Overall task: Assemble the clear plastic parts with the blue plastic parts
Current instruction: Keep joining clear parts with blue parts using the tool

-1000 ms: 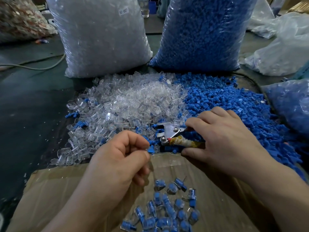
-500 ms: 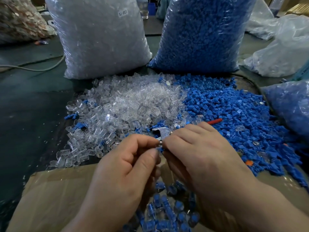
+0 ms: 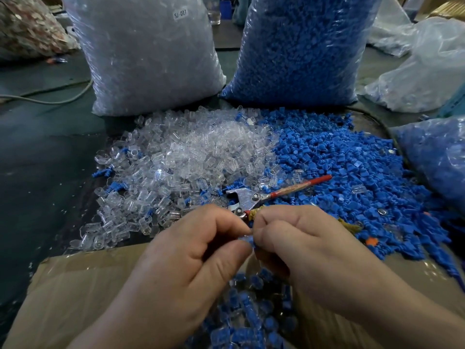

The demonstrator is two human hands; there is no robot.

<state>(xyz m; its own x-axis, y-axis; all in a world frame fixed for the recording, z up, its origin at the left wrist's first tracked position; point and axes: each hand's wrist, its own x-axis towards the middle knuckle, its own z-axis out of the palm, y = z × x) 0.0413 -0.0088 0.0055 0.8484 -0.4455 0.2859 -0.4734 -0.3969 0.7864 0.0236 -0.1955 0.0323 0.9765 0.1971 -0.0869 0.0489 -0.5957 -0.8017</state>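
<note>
Head view: the right hand [image 3: 309, 255], which a second ago lay on the metal pliers with red handles [image 3: 247, 197], has left them on the loose blue plastic parts [image 3: 352, 167] and met the left hand [image 3: 181, 260]. Both pinch a small blue piece [image 3: 247, 239], probably seated in a clear shell, above the brown cardboard box [image 3: 83, 278] of joined pieces [image 3: 251, 323]. Another pair looks mid-press. The heap of clear plastic parts [image 3: 191, 152] lies behind.

Clear plastic parts [image 3: 191, 157]: transparent, glossy, glinting. Blue plastic parts [image 3: 339, 167]: opaque, matt, ridged. Pliers [image 3: 247, 197]: bright bare metal head, one handle red-coated; bags [image 3: 151, 59]: thin, glossy, crinkled plastic film; cardboard [image 3: 75, 285] at the near edge: brown, matt, smooth.
</note>
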